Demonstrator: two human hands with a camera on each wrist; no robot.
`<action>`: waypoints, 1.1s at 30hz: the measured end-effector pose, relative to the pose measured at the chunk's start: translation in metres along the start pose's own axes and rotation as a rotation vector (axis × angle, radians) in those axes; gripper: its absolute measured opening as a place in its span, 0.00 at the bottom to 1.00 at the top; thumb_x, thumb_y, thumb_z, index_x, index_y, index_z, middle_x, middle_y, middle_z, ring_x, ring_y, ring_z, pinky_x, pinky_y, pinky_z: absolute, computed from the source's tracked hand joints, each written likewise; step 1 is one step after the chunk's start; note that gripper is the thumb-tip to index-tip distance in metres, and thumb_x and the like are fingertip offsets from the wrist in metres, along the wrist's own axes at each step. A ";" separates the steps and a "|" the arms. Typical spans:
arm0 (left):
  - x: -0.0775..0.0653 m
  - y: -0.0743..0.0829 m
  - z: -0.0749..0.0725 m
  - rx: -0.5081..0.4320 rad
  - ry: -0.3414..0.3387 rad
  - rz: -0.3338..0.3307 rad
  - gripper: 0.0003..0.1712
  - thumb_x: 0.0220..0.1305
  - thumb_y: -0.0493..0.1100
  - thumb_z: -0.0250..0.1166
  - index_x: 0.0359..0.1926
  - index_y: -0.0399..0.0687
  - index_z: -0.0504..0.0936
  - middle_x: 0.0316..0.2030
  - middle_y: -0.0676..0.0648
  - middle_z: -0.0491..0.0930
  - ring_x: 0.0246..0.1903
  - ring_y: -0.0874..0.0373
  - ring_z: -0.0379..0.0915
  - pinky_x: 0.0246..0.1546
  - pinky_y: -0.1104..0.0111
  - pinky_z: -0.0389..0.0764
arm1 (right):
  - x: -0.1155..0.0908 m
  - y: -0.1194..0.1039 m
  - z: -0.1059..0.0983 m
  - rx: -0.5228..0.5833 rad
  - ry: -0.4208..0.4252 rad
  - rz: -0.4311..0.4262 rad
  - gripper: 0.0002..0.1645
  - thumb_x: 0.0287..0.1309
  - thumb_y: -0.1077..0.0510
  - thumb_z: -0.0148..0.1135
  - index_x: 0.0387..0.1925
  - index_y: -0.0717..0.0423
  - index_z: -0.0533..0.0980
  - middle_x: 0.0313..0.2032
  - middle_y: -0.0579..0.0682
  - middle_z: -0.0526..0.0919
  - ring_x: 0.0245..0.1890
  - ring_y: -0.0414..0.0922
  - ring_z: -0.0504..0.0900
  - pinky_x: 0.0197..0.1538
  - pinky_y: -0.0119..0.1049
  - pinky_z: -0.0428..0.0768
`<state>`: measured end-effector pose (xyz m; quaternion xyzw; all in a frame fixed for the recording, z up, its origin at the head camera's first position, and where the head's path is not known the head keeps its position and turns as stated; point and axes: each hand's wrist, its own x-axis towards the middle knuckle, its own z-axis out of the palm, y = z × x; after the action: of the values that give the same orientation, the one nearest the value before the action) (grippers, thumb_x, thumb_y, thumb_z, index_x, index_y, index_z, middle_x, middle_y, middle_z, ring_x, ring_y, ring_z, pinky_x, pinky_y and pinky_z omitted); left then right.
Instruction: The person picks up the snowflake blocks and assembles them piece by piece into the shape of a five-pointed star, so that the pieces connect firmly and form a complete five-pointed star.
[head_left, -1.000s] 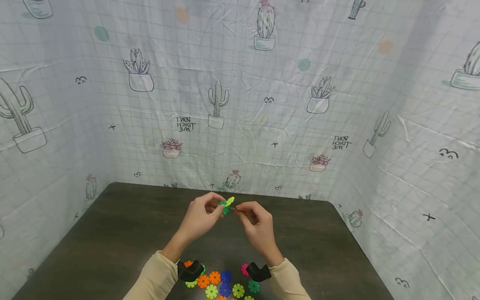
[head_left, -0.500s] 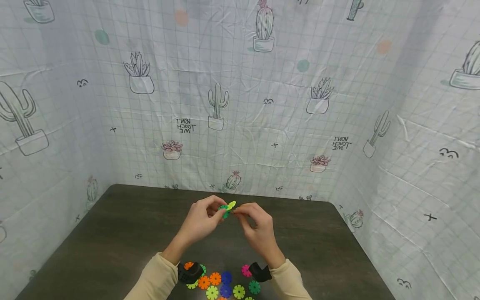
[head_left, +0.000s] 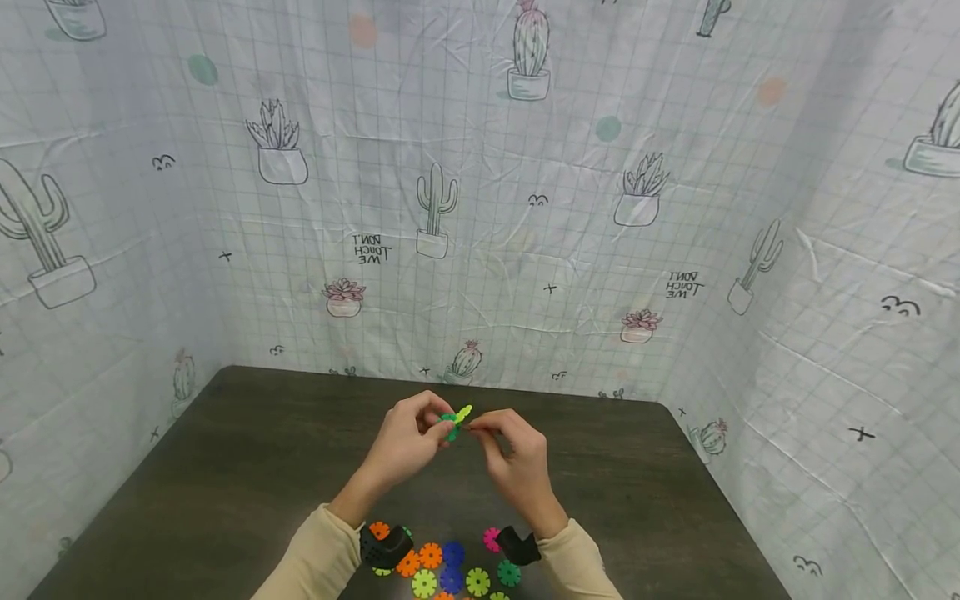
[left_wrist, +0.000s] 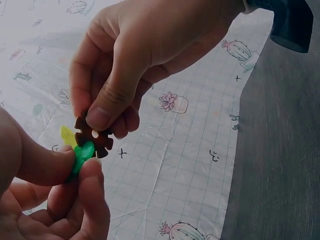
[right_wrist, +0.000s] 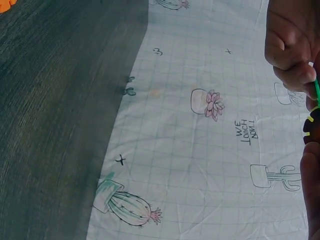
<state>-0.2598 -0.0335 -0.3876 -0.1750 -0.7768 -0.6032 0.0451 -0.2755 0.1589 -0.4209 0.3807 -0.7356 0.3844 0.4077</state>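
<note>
Over the middle of the table, my left hand (head_left: 405,440) pinches a green notched disc (left_wrist: 84,154) between thumb and fingers. A yellow notched disc (head_left: 464,413) is joined to the green one and sticks up from it at an angle. My right hand (head_left: 519,458) pinches a brown notched disc (left_wrist: 103,142) with a hole in its middle. In the left wrist view the brown disc's edge meets the green disc, overlapping it. The right wrist view catches both hands only at its right edge, with the brown disc (right_wrist: 313,127) partly cut off.
Several loose notched discs lie near the table's front edge, among them orange (head_left: 431,556), blue (head_left: 452,578), yellow-green (head_left: 477,582), green (head_left: 508,572) and pink (head_left: 491,539). The dark wooden table (head_left: 247,475) is enclosed by a white cactus-print cloth (head_left: 495,250).
Both hands have sunk very slightly in the head view, and the brown disc stays close against the joined green and yellow discs. Both grips look the same.
</note>
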 end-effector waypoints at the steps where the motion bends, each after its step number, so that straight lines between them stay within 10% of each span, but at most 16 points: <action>1: 0.000 0.000 0.000 0.001 -0.002 -0.005 0.03 0.70 0.33 0.64 0.43 0.41 0.81 0.28 0.44 0.75 0.28 0.58 0.80 0.30 0.67 0.82 | 0.000 0.000 0.000 0.002 0.003 0.001 0.11 0.56 0.73 0.70 0.37 0.57 0.83 0.34 0.52 0.86 0.33 0.44 0.86 0.42 0.26 0.83; 25: -0.010 -0.005 0.010 0.114 0.079 -0.044 0.03 0.65 0.31 0.65 0.38 0.40 0.79 0.21 0.48 0.68 0.18 0.57 0.63 0.20 0.69 0.65 | -0.012 0.002 0.011 -0.038 -0.045 -0.105 0.17 0.52 0.77 0.69 0.38 0.56 0.80 0.34 0.49 0.84 0.31 0.41 0.84 0.37 0.25 0.82; 33: -0.008 -0.009 0.006 0.004 0.003 -0.010 0.02 0.71 0.33 0.63 0.42 0.40 0.77 0.26 0.45 0.72 0.23 0.57 0.72 0.23 0.70 0.73 | -0.009 0.001 0.004 -0.050 -0.071 -0.085 0.11 0.57 0.71 0.70 0.39 0.56 0.82 0.35 0.49 0.84 0.33 0.41 0.85 0.38 0.24 0.82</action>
<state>-0.2539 -0.0314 -0.3994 -0.1701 -0.7788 -0.6022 0.0437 -0.2743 0.1584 -0.4306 0.4148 -0.7420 0.3347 0.4067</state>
